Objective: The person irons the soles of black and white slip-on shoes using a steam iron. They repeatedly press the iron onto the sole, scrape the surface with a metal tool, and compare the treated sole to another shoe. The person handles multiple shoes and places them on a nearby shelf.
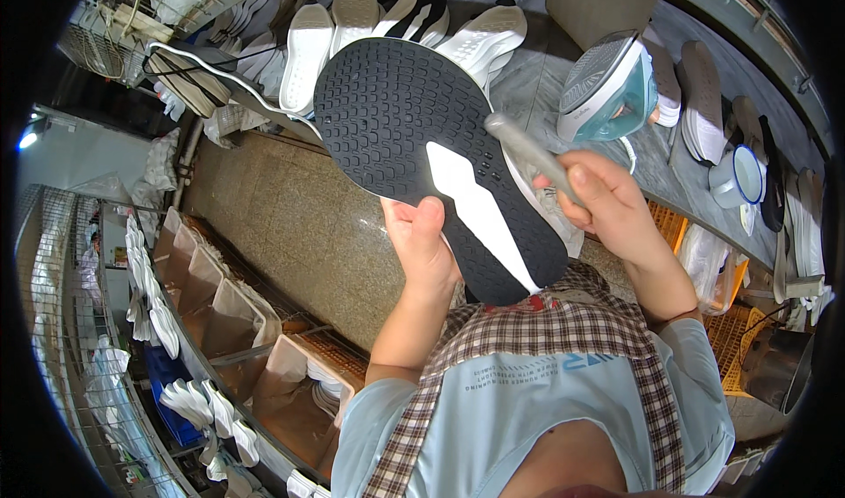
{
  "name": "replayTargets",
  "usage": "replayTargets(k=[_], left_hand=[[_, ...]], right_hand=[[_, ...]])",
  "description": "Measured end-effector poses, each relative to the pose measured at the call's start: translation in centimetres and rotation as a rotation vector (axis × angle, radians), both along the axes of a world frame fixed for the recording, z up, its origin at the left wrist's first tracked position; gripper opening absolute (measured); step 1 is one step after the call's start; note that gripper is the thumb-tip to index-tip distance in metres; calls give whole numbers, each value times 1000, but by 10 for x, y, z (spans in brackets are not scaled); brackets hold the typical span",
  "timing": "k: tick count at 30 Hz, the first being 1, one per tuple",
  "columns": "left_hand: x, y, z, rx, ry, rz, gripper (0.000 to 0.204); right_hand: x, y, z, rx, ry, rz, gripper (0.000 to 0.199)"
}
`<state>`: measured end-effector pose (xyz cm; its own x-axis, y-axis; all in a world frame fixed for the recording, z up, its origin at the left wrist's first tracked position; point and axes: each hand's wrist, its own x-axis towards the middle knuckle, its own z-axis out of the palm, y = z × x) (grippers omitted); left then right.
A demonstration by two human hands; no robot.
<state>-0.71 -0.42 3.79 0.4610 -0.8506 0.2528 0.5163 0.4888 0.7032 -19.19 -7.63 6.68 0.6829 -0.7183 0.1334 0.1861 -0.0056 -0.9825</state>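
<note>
While your left hand (424, 238) clamps the black shoe sole (431, 159) by its near edge, tread side up in front of your chest, your right hand (607, 203) is closed around a grey tool handle (532, 157) whose tip touches the sole's right edge. A teal clothes iron (610, 89) stands on the workbench (528, 84) just beyond, among white soles (308, 54).

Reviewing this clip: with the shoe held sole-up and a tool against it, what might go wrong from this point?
1. The left hand grips the black shoe sole only at its edge, so the shoe may twist or slip under pressure.
2. The right hand presses a grey tool at the sole's rim; a slip might scratch it or strike the left hand's fingers.
3. The iron stands close behind the right hand and might get bumped.
</note>
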Motion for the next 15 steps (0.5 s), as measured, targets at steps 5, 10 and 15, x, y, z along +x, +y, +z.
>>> replayTargets(k=[5, 10, 15], left_hand=[[-1, 2, 2, 20, 28, 29, 69], [-2, 1, 3, -6, 29, 9, 68], [-3, 1, 4, 48, -138, 68, 71]], right_hand=[[-4, 1, -5, 85, -204, -23, 27], [-9, 0, -5, 46, -149, -33, 28], [-12, 6, 3, 39, -48, -40, 16]])
